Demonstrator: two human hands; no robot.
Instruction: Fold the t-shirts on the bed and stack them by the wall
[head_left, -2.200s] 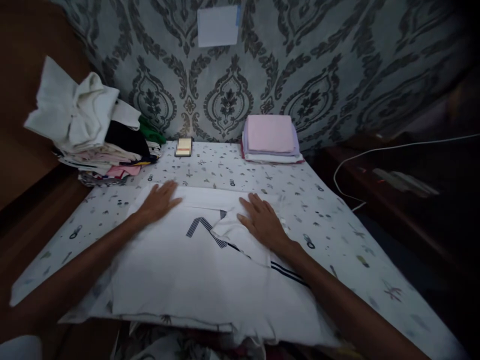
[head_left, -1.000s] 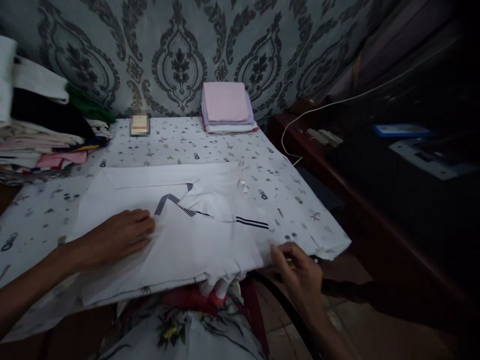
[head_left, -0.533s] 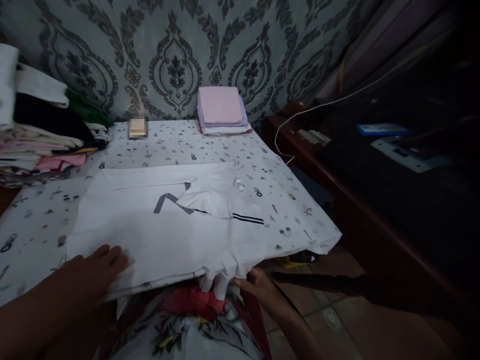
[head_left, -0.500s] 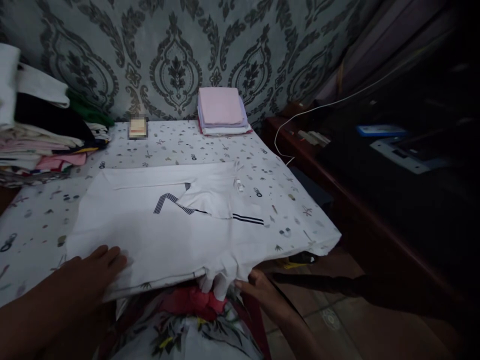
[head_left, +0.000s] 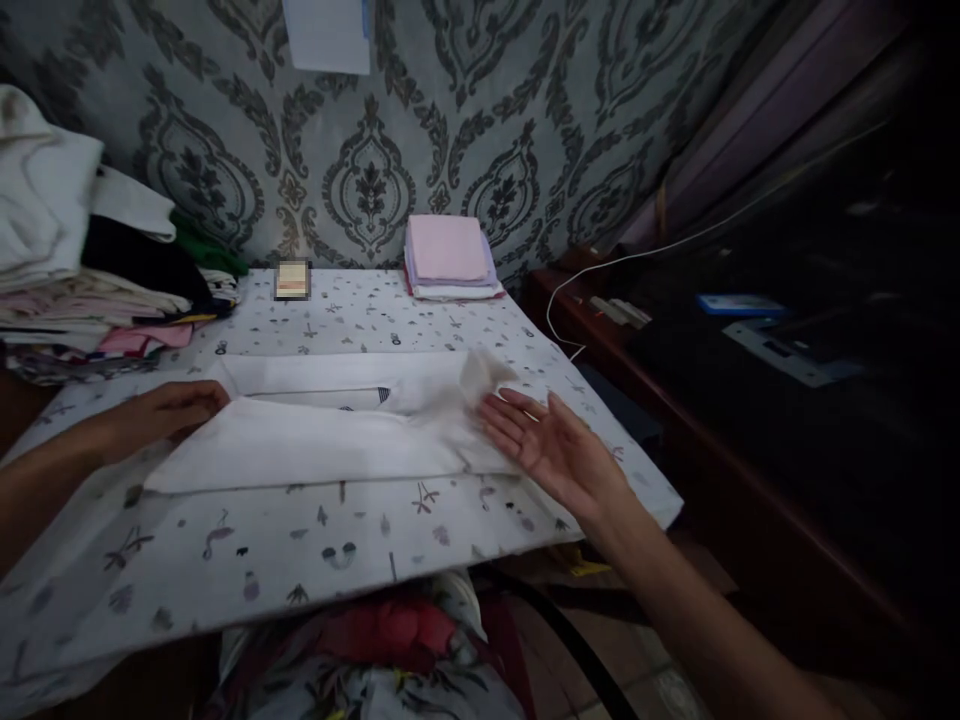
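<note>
A white shirt (head_left: 315, 445) lies on the table's printed cover, its near side folded over toward the middle. A bit of dark striped trim shows in the gap between the two folded sides. At the shirt's left end, my left hand (head_left: 176, 408) has its fingers closed on the edge of the cloth. By the right end, my right hand (head_left: 559, 455) is open, palm up and fingers stretched out, its fingertips against the shirt. The cloth just beyond those fingertips is bunched and blurred by motion.
A tall pile of clothes (head_left: 52, 270) stands at the left. Against the patterned wall lie a stack of folded pink and lilac cloths (head_left: 450, 250) and a small blurred-out box (head_left: 292, 281). A white cable (head_left: 637, 215) runs over the dark furniture (head_left: 720, 400) at the right.
The shirt's near side has been folded over away from me. My right hand has moved up from the near edge and opened; my left hand has moved forward to the shirt's left end.
</note>
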